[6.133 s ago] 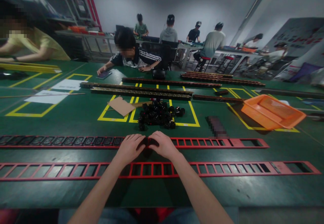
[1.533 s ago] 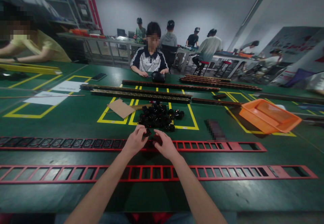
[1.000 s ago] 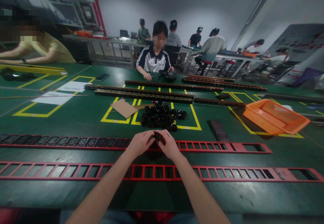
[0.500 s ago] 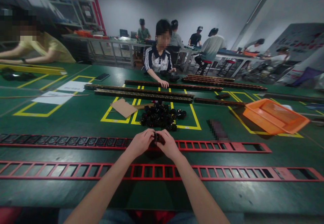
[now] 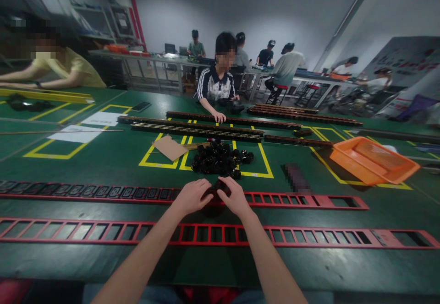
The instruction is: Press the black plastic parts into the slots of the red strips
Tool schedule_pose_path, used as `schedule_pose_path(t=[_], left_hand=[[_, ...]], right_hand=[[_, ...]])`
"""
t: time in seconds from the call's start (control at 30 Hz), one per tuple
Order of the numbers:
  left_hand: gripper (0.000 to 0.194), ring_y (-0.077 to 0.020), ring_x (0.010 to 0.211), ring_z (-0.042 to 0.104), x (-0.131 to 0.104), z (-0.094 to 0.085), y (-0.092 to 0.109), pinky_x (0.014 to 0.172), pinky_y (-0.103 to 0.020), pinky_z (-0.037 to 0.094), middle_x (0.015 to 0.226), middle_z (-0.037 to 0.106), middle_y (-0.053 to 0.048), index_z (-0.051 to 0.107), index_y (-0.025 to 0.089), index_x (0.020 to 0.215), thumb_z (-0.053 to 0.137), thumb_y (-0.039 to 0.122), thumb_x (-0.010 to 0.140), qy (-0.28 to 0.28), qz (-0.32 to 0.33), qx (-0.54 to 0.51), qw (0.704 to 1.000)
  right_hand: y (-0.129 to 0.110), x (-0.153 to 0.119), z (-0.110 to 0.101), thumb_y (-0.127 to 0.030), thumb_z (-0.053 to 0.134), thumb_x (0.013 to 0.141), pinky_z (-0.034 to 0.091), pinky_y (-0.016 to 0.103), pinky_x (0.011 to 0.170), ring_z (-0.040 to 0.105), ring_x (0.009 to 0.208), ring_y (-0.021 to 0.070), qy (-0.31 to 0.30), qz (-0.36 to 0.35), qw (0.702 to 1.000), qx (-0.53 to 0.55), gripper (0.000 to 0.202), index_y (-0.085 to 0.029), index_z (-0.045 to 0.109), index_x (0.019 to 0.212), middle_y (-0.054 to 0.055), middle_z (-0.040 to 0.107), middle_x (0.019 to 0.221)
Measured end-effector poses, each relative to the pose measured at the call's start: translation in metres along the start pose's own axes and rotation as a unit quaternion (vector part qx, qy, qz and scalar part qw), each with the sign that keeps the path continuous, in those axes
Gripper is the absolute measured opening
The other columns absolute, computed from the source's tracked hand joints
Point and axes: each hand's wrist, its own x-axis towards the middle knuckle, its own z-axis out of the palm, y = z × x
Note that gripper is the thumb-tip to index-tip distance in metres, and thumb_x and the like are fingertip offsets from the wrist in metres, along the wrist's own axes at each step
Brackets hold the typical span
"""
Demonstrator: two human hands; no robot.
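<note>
Both hands are over the middle of the upper red slotted frame [image 5: 275, 198], with a small black part [image 5: 217, 186] between them. My left hand [image 5: 195, 196] has its fingers bent round the part's left side. Opposite it, my right hand [image 5: 233, 195] has thumb and fingers at the part's right side. Square black pieces [image 5: 115, 192] fill the frame's slots left of my hands. Nearer me lies a second red frame [image 5: 213, 234] with open slots. Just beyond my hands is a pile of black parts [image 5: 216, 157].
Brown cardboard [image 5: 169, 148] lies left of the pile, an orange basket [image 5: 373, 157] at the right. Long dark strips [image 5: 195, 131] cross the table beyond. A person [image 5: 218, 82] opposite reaches to them; another person [image 5: 68, 68] leans at the left.
The black part between my hands has gone lower, toward the red frame, and my fingers have spread a little. The view has shifted slightly. The person opposite has moved a hand slightly left.
</note>
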Motion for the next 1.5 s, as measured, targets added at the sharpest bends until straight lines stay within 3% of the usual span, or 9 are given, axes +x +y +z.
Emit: schedule_pose_path(t=[0.13,0.37,0.6,1.03,1.5], left_hand=[[0.027,-0.0222,0.093,0.058,0.000,-0.002,0.003,0.079,-0.034,0.047,0.101,0.064,-0.005,0.056,0.021,0.102,0.064,0.039,0.085,-0.023,0.014,0.009,1.000],[0.017,-0.0207,0.091,0.056,0.001,0.002,0.002,0.079,-0.032,0.046,0.097,0.063,-0.004,0.059,0.020,0.097,0.064,0.028,0.083,-0.028,0.023,0.021,0.999],[0.023,-0.0215,0.094,0.056,0.001,0.006,0.002,0.082,-0.034,0.046,0.100,0.063,-0.005,0.062,0.020,0.104,0.064,0.034,0.086,-0.032,0.031,0.043,0.998],[0.017,-0.0208,0.092,0.054,0.002,0.008,0.001,0.080,-0.033,0.045,0.096,0.062,-0.004,0.061,0.021,0.098,0.064,0.031,0.084,-0.031,0.017,0.027,0.999],[0.017,-0.0206,0.091,0.055,0.001,0.005,0.004,0.079,-0.033,0.045,0.097,0.062,-0.004,0.061,0.022,0.100,0.063,0.030,0.085,-0.029,0.017,0.023,0.999]], right_hand=[[-0.002,-0.006,-0.005,-0.017,0.057,0.083,0.049,0.037,0.092,0.059,0.101,0.0207,-0.010,0.014,0.999,-0.031,0.038,-0.022,0.060,0.121,0.006,0.062,0.109],[-0.005,-0.016,-0.010,-0.015,0.061,0.081,0.046,0.043,0.093,0.057,0.104,0.0239,-0.061,-0.003,0.990,-0.124,0.042,-0.022,0.059,0.122,0.007,0.065,0.110],[0.000,-0.021,-0.009,-0.014,0.061,0.083,0.046,0.043,0.095,0.056,0.105,0.0236,-0.041,-0.012,0.992,-0.121,0.040,-0.021,0.059,0.123,0.007,0.065,0.113],[-0.014,-0.019,-0.008,-0.010,0.064,0.077,0.043,0.039,0.086,0.054,0.100,0.0240,-0.068,-0.009,0.983,-0.168,0.036,-0.020,0.061,0.111,0.006,0.065,0.106],[-0.017,-0.020,-0.008,-0.015,0.064,0.081,0.040,0.041,0.088,0.051,0.104,0.0250,-0.084,0.018,0.976,-0.200,0.034,-0.024,0.062,0.114,0.006,0.061,0.109]])
